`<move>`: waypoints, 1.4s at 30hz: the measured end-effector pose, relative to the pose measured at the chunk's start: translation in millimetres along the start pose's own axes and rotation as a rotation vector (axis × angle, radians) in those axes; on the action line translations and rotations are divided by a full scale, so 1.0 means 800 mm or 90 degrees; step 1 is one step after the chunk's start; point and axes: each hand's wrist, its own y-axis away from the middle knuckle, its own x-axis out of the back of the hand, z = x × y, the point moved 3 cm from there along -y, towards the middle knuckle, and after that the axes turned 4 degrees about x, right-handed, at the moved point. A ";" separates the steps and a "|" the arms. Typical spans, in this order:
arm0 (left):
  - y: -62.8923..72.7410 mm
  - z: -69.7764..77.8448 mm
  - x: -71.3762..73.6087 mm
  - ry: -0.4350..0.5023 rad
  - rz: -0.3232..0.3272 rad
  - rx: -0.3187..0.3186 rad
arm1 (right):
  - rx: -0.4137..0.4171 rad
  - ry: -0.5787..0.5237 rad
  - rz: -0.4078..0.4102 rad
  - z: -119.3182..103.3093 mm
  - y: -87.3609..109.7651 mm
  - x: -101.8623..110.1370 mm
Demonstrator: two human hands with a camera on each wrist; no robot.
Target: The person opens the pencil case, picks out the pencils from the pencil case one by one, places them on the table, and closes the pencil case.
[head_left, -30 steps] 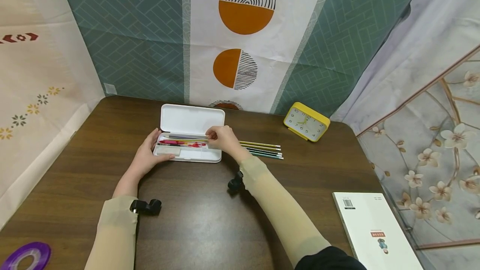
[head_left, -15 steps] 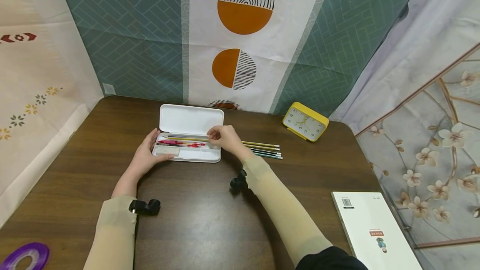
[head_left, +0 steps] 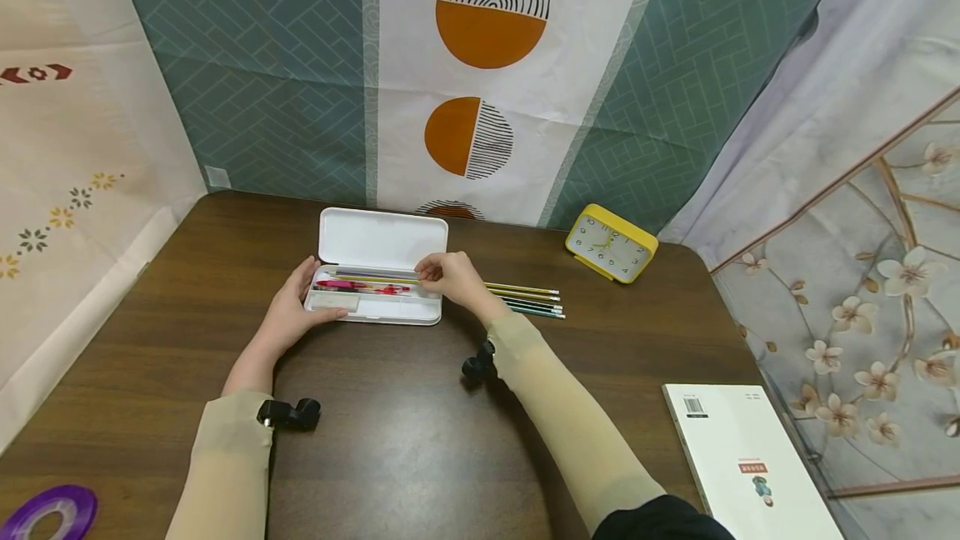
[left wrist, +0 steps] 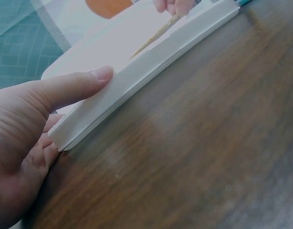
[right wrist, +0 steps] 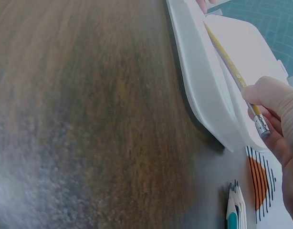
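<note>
A white pencil case (head_left: 397, 314) lies with its lid (head_left: 382, 238) raised at the back of the table. My left hand (head_left: 291, 309) grips its left end, thumb (left wrist: 96, 80) on the front rim and fingers round the end. Over the case's right part, my right hand (head_left: 453, 280) pinches a yellow pencil (right wrist: 227, 59) near its metal-capped end. That pencil slants down into the case, its far part along the inside. Also inside are a red pen (head_left: 341, 284) and a whitish block (head_left: 335, 302) at the front left.
Several yellow and dark green pencils (head_left: 528, 304) lie right of the case, partly behind my right forearm. A yellow clock (head_left: 612, 244) stands at the back right. A white book (head_left: 750, 457) lies front right, a purple tape roll (head_left: 86, 507) front left.
My right hand has shifted slightly to the right along the case, still pinching the yellow pencil. My left hand has stayed on the case's end.
</note>
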 end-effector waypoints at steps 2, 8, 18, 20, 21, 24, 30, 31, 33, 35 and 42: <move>0.000 0.000 0.000 0.001 -0.001 0.000 | 0.001 -0.002 0.001 0.000 0.001 0.002; 0.001 0.001 0.000 -0.002 -0.004 0.002 | 0.004 -0.012 0.017 -0.003 0.007 0.015; 0.001 0.002 0.001 -0.002 -0.003 0.000 | 0.065 -0.015 0.096 -0.017 0.025 0.064; 0.002 0.002 0.001 -0.001 -0.004 0.000 | 0.075 -0.018 0.114 -0.019 0.030 0.075; 0.002 0.002 0.001 -0.001 -0.004 0.001 | 0.078 -0.020 0.121 -0.020 0.033 0.081; 0.002 0.002 0.001 0.000 -0.005 0.002 | 0.081 -0.022 0.139 -0.022 0.043 0.097; 0.002 0.002 0.001 0.001 -0.004 0.002 | 0.100 -0.028 0.179 -0.018 0.065 0.126; 0.002 0.002 0.001 0.001 -0.003 0.002 | 0.103 -0.026 0.186 -0.015 0.069 0.130; 0.001 0.001 0.001 -0.001 -0.002 0.001 | 0.107 -0.019 0.199 -0.011 0.077 0.137; 0.001 0.001 0.001 -0.002 -0.001 0.000 | 0.110 -0.017 0.209 -0.005 0.085 0.144; 0.000 0.001 -0.001 -0.006 -0.003 0.005 | 0.058 -0.031 0.214 0.019 0.115 0.160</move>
